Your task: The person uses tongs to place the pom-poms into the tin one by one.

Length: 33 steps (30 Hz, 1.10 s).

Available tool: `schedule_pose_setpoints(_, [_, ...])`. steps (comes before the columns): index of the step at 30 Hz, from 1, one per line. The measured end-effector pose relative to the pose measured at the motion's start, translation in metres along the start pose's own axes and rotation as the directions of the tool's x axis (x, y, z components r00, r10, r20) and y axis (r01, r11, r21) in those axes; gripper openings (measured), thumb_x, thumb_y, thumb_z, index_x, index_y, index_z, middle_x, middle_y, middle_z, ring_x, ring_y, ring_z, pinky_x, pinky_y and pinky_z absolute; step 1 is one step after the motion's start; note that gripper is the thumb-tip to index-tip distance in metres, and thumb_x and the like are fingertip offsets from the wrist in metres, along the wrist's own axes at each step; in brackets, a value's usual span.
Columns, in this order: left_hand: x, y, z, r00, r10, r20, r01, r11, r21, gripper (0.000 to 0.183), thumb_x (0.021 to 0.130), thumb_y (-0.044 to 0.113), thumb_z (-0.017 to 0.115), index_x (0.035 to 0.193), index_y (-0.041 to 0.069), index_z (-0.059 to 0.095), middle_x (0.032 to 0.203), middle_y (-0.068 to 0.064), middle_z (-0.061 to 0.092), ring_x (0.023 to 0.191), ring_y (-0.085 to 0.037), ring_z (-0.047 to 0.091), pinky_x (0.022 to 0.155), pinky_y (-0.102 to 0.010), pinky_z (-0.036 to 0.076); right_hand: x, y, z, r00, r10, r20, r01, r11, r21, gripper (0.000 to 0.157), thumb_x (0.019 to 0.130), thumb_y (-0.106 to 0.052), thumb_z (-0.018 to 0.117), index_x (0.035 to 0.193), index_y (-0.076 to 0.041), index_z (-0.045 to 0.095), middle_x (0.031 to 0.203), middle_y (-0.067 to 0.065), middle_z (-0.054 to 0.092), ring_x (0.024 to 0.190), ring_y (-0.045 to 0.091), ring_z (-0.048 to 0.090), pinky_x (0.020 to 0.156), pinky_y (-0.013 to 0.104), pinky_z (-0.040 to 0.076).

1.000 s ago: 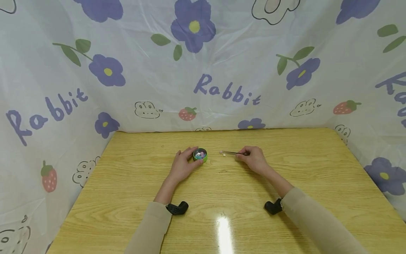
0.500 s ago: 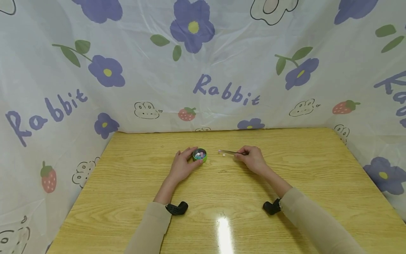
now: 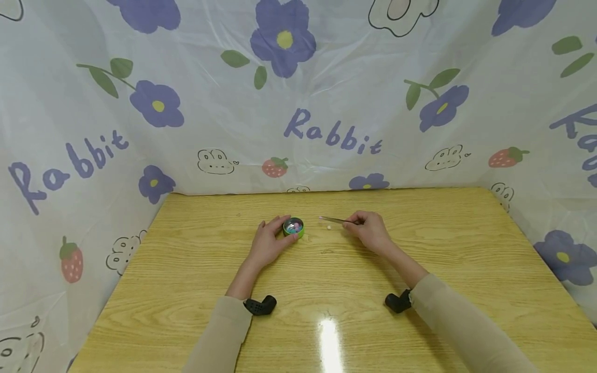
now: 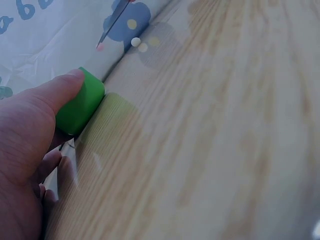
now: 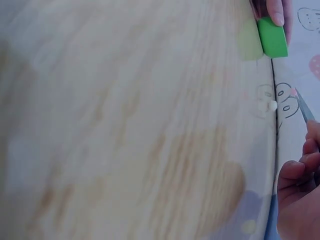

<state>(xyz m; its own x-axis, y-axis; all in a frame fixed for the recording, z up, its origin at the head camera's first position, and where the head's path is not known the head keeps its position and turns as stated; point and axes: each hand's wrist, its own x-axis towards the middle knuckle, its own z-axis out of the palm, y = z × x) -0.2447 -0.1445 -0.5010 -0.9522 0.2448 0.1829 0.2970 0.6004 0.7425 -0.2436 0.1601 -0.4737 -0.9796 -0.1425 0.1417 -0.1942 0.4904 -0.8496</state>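
My left hand (image 3: 270, 243) grips a small round green tin (image 3: 301, 234), thumb and fingers on either side of it. Inside the tin lie several pink and blue balls (image 3: 297, 226). My right hand (image 3: 371, 231) pinches a pair of tweezers (image 3: 335, 220) that points left toward the tin. At the tweezers' tips a tiny pink ball (image 4: 100, 48) shows, raised above the table in both wrist views. A white ball (image 3: 328, 228) rests on the table just below the tweezers, with its reflection under it in the left wrist view.
The glossy wood-grain table (image 3: 322, 280) ends at a cloth backdrop (image 3: 326, 93) printed with flowers, rabbits and strawberries. A black wrist camera is strapped on each arm, the left camera (image 3: 261, 305) and the right camera (image 3: 398, 301) both near the sleeve cuffs.
The tweezers have lifted from the table beside the white ball and shifted slightly left and up, with the pink ball at their tips. My left hand and the tin have stayed still.
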Motion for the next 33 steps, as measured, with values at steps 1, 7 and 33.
schedule_pose_setpoints(1, [0.000,0.000,0.000,1.000,0.000,0.000,0.000,1.000,0.000,0.063,0.094,0.032,0.077,0.148,0.007,0.056,0.146,-0.016,0.057,0.146,-0.036,0.039,0.125,-0.055,0.006,0.000,-0.002,0.000,1.000,-0.003,0.003,0.003,1.000,0.003,0.008,0.096,-0.012,0.075,0.095,-0.004,0.076,0.085,0.005,0.070,0.068,0.019,0.051,0.057,0.027,0.041])
schedule_pose_setpoints(7, [0.000,-0.002,0.001,1.000,0.006,-0.002,-0.006,1.000,0.004,0.063,0.094,0.031,0.077,0.148,0.006,0.056,0.147,-0.016,0.056,0.146,-0.036,0.039,0.124,-0.056,0.007,0.002,-0.009,0.007,1.000,-0.017,0.001,0.017,1.000,0.022,0.007,0.094,-0.009,0.076,0.094,-0.002,0.076,0.082,0.004,0.069,0.068,0.018,0.049,0.057,0.026,0.039])
schedule_pose_setpoints(33, [0.001,-0.002,0.001,1.000,0.001,0.000,-0.001,1.000,0.008,0.063,0.094,0.032,0.078,0.149,0.008,0.056,0.148,-0.016,0.055,0.146,-0.035,0.039,0.125,-0.055,0.007,0.006,-0.032,0.029,0.996,-0.076,0.036,0.074,0.996,0.049,0.007,0.094,-0.011,0.077,0.093,-0.004,0.077,0.084,0.004,0.072,0.070,0.017,0.055,0.059,0.027,0.042])
